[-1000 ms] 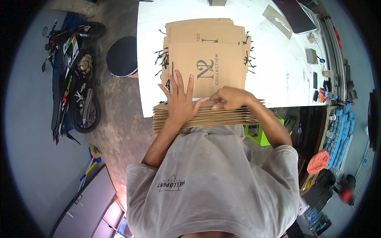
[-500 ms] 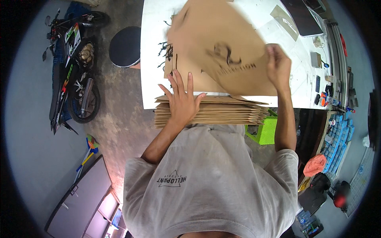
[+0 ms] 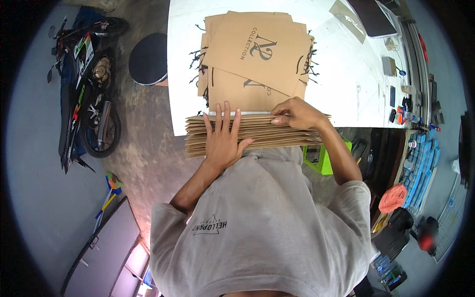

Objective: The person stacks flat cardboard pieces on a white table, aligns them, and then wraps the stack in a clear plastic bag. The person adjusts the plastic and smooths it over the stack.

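A thick bundle of flat brown paper bags [image 3: 277, 129] stands on edge between my body and the near edge of the white table. My left hand [image 3: 222, 139] lies against the bundle at its left part, fingers spread. Right of it, my right hand [image 3: 298, 114] has thumb and fingers pinched on the upper edge of a paper bag in the bundle. Beyond them a loose pile of brown paper bags [image 3: 277, 52] with dark printing lies on the table. Short black cord handles [image 3: 310, 59] stick out at the pile's sides.
The white table [image 3: 346, 99] carries a dark flat panel [image 3: 376, 17], a clear sheet [image 3: 349, 20] and small tools at its right side. A round black stool [image 3: 148, 59] and a motorcycle [image 3: 91, 89] stand to the left. A green plastic stool [image 3: 324, 161] is under the table's near edge.
The paper bag that my right hand held raised now lies on the pile. My right hand has come back to the bundle and pinches its upper edge. My left hand stays on the bundle.
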`<action>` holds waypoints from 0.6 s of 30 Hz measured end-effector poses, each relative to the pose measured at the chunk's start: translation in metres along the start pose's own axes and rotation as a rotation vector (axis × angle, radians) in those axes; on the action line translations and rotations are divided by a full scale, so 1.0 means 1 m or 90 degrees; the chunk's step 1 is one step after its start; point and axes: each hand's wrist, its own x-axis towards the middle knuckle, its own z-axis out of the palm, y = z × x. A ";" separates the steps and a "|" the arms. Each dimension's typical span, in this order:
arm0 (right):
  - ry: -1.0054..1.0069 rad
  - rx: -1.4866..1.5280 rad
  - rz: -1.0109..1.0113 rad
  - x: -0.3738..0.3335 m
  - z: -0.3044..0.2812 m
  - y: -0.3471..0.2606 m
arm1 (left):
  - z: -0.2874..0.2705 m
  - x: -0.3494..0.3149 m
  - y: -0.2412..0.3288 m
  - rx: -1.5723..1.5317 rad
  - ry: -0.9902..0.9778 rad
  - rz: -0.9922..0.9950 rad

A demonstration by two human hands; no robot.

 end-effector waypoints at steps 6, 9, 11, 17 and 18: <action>-0.005 0.029 -0.020 0.017 -0.018 0.008 | -0.008 -0.002 -0.004 -0.014 -0.019 0.060; -0.043 0.075 0.045 0.025 -0.020 0.017 | -0.008 -0.003 -0.004 -0.010 -0.010 0.065; -0.055 0.083 0.063 0.029 -0.018 0.024 | -0.006 -0.005 -0.003 -0.009 -0.003 0.066; 0.005 -0.158 -0.031 0.040 -0.044 0.010 | -0.001 -0.014 -0.002 -0.028 -0.008 0.078; 0.053 -0.165 -0.058 0.040 -0.053 -0.004 | 0.000 -0.015 -0.003 -0.033 -0.004 0.081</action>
